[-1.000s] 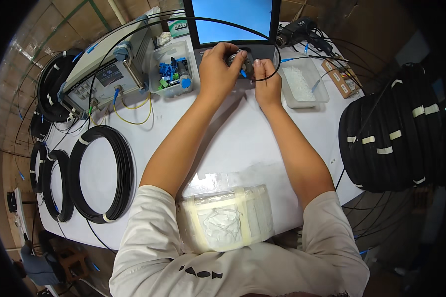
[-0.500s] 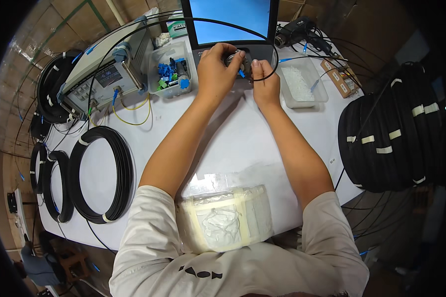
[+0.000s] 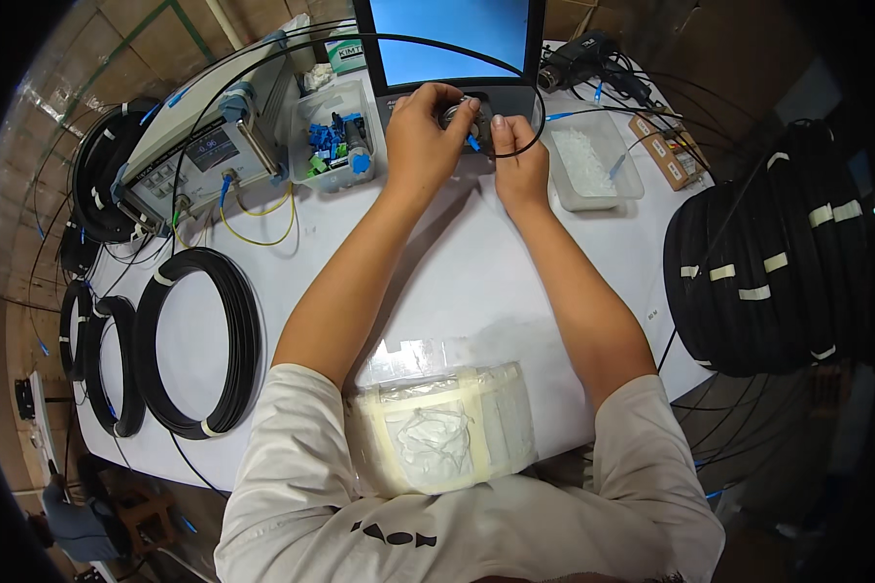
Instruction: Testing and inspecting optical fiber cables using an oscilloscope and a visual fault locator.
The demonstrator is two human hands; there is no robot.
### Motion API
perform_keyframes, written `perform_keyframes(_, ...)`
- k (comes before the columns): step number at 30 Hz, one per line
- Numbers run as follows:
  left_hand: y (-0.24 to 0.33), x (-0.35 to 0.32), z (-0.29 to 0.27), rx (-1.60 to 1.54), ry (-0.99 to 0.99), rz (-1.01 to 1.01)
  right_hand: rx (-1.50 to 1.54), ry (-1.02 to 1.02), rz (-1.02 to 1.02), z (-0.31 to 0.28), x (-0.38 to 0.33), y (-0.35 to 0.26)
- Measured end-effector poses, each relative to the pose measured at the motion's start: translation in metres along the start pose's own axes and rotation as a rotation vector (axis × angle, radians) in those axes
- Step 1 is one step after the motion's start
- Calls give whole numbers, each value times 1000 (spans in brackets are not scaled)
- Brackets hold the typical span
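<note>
Both my hands meet at the far side of the white table [image 3: 457, 282], just below a laptop [image 3: 452, 44] with a blue screen. My left hand [image 3: 423, 131] is curled around a small dark round device [image 3: 460, 115]. My right hand [image 3: 517, 160] pinches a blue connector [image 3: 473, 143] on a thin black cable [image 3: 515, 146] right against that device. The cable loops up over the laptop and away to both sides.
A grey test instrument [image 3: 199, 155] with yellow leads stands far left, next to a clear box of blue and green connectors [image 3: 335, 141]. A clear tray [image 3: 593, 160] lies right. Black cable coils [image 3: 199, 340] lie left, bundled coils [image 3: 768, 248] right. A taped plastic packet [image 3: 442, 432] sits near me.
Both hands have stayed at the device below the laptop; the fingers have shifted slightly around the blue connector. Nothing else has moved.
</note>
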State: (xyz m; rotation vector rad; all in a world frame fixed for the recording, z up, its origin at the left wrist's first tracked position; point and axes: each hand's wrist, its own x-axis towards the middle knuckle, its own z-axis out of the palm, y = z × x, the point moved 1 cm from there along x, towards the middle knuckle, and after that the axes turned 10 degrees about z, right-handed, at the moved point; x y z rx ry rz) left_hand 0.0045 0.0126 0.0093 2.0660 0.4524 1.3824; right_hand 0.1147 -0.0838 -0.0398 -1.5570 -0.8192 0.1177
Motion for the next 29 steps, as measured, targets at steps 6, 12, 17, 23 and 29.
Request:
perform_keyframes(6, 3, 0, 2, 13, 0, 11, 81, 65, -160, 3, 3, 7)
perform_keyframes(12, 0, -1, -1, 12, 6, 13, 61, 3, -5, 2, 0, 2)
perform_keyframes(17, 2, 0, 0, -8, -10, -2, 12, 38, -80, 3, 2, 2)
perform_keyframes(23, 3, 0, 0, 17, -3, 10, 184, 38, -115, 3, 2, 3)
perform_keyframes(29, 1, 0, 0, 15, -9, -5, 8, 29, -27, -2, 3, -2)
